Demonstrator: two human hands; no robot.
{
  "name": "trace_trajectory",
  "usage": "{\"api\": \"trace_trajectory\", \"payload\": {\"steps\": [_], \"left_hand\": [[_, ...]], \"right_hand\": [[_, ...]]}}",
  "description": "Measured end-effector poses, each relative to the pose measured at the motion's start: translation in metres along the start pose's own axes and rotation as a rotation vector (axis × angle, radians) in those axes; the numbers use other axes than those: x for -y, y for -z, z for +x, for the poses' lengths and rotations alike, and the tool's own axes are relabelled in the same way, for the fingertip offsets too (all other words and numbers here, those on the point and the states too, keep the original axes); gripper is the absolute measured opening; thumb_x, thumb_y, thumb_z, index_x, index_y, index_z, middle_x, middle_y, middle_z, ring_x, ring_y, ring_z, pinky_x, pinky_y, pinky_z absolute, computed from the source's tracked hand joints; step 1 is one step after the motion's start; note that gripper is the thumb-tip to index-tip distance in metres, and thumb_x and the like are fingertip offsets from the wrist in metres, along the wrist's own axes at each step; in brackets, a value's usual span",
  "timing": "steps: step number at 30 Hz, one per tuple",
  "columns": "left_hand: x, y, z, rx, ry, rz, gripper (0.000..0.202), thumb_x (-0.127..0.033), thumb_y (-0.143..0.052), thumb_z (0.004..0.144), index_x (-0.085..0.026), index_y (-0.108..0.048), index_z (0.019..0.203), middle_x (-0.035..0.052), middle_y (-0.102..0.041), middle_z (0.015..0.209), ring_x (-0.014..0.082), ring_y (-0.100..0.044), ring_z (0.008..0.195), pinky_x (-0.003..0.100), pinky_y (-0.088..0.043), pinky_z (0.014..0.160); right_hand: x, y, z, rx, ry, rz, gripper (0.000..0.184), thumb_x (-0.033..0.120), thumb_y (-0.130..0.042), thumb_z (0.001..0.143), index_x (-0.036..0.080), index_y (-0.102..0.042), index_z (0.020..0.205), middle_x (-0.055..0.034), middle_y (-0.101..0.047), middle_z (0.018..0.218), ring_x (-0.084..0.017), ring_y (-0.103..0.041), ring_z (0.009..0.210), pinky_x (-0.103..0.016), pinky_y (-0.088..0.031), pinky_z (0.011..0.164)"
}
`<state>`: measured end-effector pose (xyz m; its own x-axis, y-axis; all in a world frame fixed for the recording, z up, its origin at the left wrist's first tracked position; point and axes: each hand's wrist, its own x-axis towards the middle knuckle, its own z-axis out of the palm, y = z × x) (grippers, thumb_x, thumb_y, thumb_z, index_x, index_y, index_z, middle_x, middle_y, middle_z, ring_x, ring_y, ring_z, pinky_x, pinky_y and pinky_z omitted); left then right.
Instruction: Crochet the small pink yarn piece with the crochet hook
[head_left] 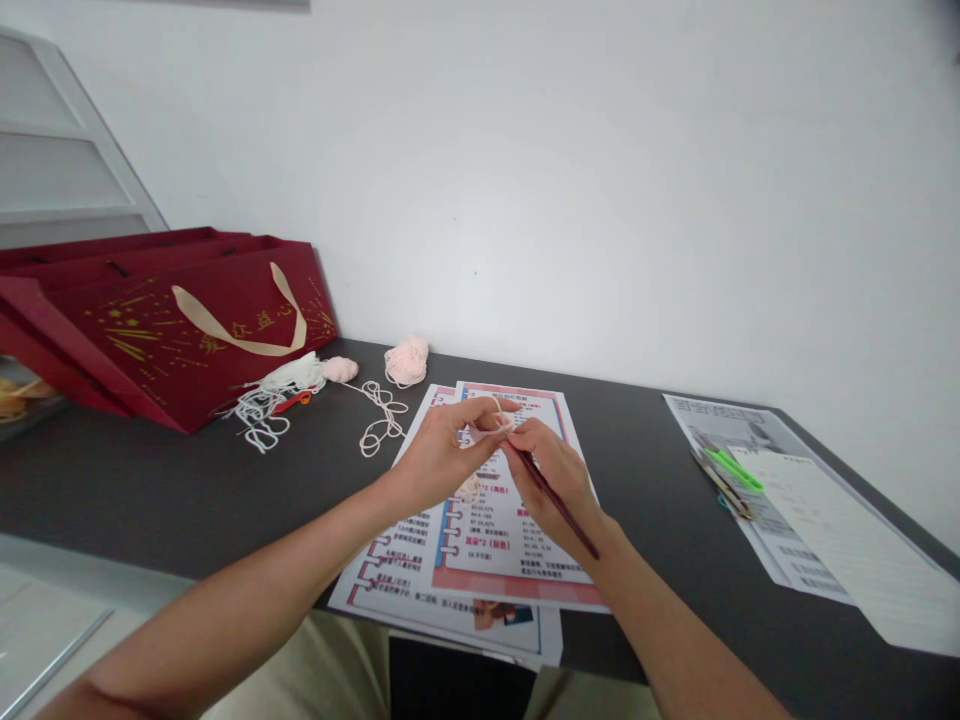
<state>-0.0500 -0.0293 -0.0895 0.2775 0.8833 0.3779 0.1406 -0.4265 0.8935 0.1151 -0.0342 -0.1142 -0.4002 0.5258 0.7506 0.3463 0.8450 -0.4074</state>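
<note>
My right hand (pixel 553 472) is closed round a crochet hook (pixel 559 507) with a long dark-brown handle that slants down toward my wrist. Its tip meets pale pink yarn (pixel 504 420) at the fingers of my left hand (pixel 442 445). That hand pinches the yarn, with a strand running over the raised index finger. Fingers hide most of the stitches and the hook's head. Beneath my left hand, a small cream yarn piece (pixel 469 488) shows against the printed pattern sheets (pixel 517 560). A loose yarn strand (pixel 382 420) curls on the table to the left.
A pink yarn ball (pixel 406 361), a smaller pink ball (pixel 340 369) and white yarn (pixel 266 400) lie at the back left, near red gift bags (pixel 172 330). Rightward, green-handled snips (pixel 735 468) rest on papers (pixel 840 540). A white wall (pixel 570 200) borders the dark table (pixel 630 440).
</note>
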Motion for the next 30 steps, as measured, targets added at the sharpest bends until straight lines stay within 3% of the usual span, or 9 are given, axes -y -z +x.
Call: {"api": "trace_trajectory", "payload": {"steps": [3, 5, 12, 17, 21, 25, 28, 30], "left_hand": [[0.002, 0.000, 0.002, 0.060, 0.172, -0.329, 0.026, -0.023, -0.068, 0.076, -0.019, -0.064, 0.101, -0.0033, -0.057, 0.068, 0.0126, -0.054, 0.068, 0.029, -0.040, 0.072], [0.004, 0.001, 0.004, 0.079, 0.264, -0.511, 0.035, -0.019, -0.071, 0.073, -0.018, -0.062, 0.107, -0.0047, -0.056, 0.067, 0.0097, -0.051, 0.064, 0.026, -0.038, 0.071], [0.007, -0.002, 0.003, 0.049, 0.374, -0.702, 0.034, -0.016, -0.074, 0.069, -0.015, -0.065, 0.103, -0.0036, -0.056, 0.067, 0.0090, -0.052, 0.066, 0.025, -0.036, 0.071], [0.010, -0.003, 0.004, -0.042, 0.353, -0.601, 0.035, -0.017, -0.073, 0.070, -0.015, -0.065, 0.104, -0.0045, -0.056, 0.064, 0.0087, -0.050, 0.063, 0.025, -0.037, 0.070], [0.010, 0.002, 0.006, -0.080, 0.248, -0.491, 0.038, -0.018, -0.072, 0.071, -0.018, -0.063, 0.108, -0.0049, -0.056, 0.067, 0.0092, -0.050, 0.064, 0.025, -0.038, 0.070], [0.010, 0.006, 0.007, -0.042, 0.188, -0.390, 0.036, -0.020, -0.072, 0.072, -0.019, -0.064, 0.108, -0.0033, -0.057, 0.070, 0.0111, -0.052, 0.070, 0.027, -0.039, 0.073], [0.011, 0.007, 0.006, -0.008, 0.164, -0.341, 0.035, -0.022, -0.070, 0.074, -0.020, -0.064, 0.109, -0.0025, -0.057, 0.072, 0.0117, -0.052, 0.071, 0.028, -0.039, 0.074], [0.010, 0.007, 0.006, 0.002, 0.155, -0.336, 0.035, -0.022, -0.070, 0.075, -0.020, -0.064, 0.110, -0.0023, -0.057, 0.072, 0.0115, -0.052, 0.070, 0.028, -0.040, 0.072]], "right_hand": [[-0.005, 0.000, -0.001, 0.017, 0.139, -0.022, 0.024, 0.004, -0.047, 0.086, 0.024, -0.046, 0.098, -0.0051, -0.054, 0.088, -0.017, -0.052, 0.076, -0.031, -0.047, 0.064], [-0.008, 0.000, -0.002, 0.025, 0.196, -0.063, 0.028, 0.002, -0.047, 0.085, 0.024, -0.046, 0.101, -0.0057, -0.054, 0.089, -0.017, -0.051, 0.076, -0.031, -0.047, 0.063], [-0.009, -0.007, -0.007, -0.021, 0.259, -0.265, 0.028, 0.002, -0.047, 0.084, 0.022, -0.048, 0.104, -0.0077, -0.055, 0.086, -0.019, -0.049, 0.074, -0.033, -0.045, 0.061], [0.001, -0.011, -0.006, -0.052, 0.027, -0.142, 0.017, 0.006, -0.046, 0.087, 0.022, -0.048, 0.091, -0.0042, -0.054, 0.080, -0.018, -0.051, 0.073, -0.032, -0.044, 0.064], [0.008, -0.002, -0.001, -0.179, -0.249, 0.109, 0.008, 0.018, -0.052, 0.088, 0.023, -0.051, 0.082, 0.0006, -0.052, 0.069, -0.014, -0.050, 0.062, -0.028, -0.040, 0.056], [0.005, 0.004, 0.006, -0.270, -0.508, 0.509, 0.015, 0.024, -0.056, 0.086, 0.021, -0.052, 0.071, 0.0048, -0.045, 0.055, -0.011, -0.041, 0.050, -0.025, -0.032, 0.049], [0.002, 0.005, 0.008, -0.288, -0.580, 0.688, 0.019, 0.022, -0.056, 0.085, 0.021, -0.049, 0.068, 0.0065, -0.041, 0.051, -0.010, -0.037, 0.046, -0.025, -0.030, 0.046], [0.003, 0.007, 0.008, -0.263, -0.534, 0.562, 0.018, 0.021, -0.056, 0.085, 0.021, -0.050, 0.068, 0.0052, -0.044, 0.053, -0.010, -0.039, 0.048, -0.026, -0.030, 0.047]]}}
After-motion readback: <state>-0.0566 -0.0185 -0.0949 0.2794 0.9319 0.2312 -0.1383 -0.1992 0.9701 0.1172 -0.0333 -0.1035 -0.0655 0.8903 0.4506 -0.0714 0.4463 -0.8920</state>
